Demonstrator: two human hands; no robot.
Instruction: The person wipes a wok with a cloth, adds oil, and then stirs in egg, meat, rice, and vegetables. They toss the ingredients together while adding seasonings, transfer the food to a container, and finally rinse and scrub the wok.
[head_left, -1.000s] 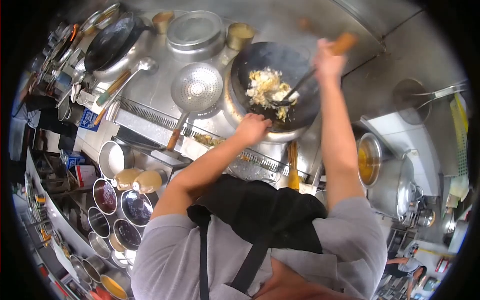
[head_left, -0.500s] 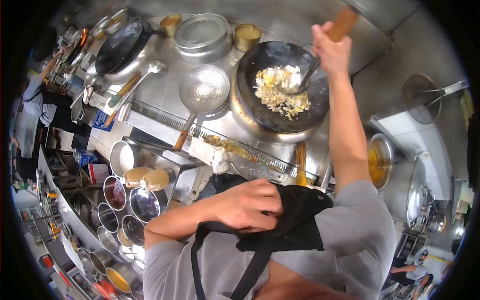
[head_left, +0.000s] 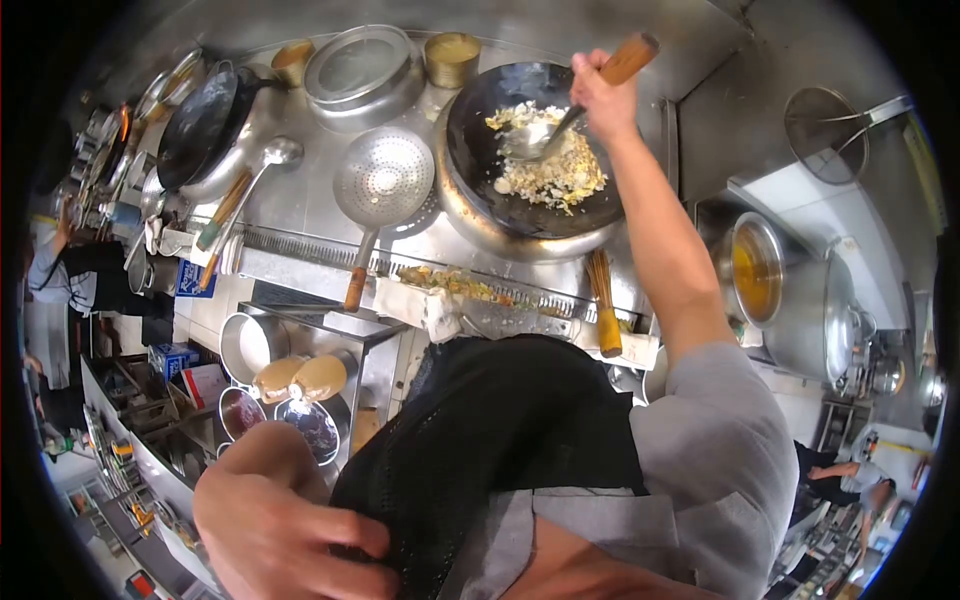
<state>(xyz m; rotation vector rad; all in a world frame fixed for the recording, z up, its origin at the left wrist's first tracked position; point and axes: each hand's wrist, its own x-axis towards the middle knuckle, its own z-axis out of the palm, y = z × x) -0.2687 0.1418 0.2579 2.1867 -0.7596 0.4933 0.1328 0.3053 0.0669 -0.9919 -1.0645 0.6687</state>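
In the black wok (head_left: 485, 165) lies fried rice with bits of egg (head_left: 565, 172). My right hand (head_left: 608, 100) is closed round the wooden handle of a ladle (head_left: 632, 58), whose metal bowl rests in the rice on the wok's left side. My left hand (head_left: 290, 520) is close to the camera at the lower left, its fingers curled on the black apron (head_left: 500, 410) at my chest. A perforated strainer (head_left: 383, 175) with a wooden handle lies on the steel stove left of the wok.
A bamboo brush (head_left: 605, 310) and food scraps (head_left: 470, 288) lie along the stove's front gutter. Another wok (head_left: 205, 130) and a ladle (head_left: 281, 151) are at the left. Sauce pots (head_left: 250, 345) stand below, a pot of yellow liquid (head_left: 755, 270) at the right. Other people work at both far edges.
My left hand has moved down and left, nearer the camera, drawing the apron cloth out. The ladle's bowl has shifted left through the rice. The whole view has moved slightly.
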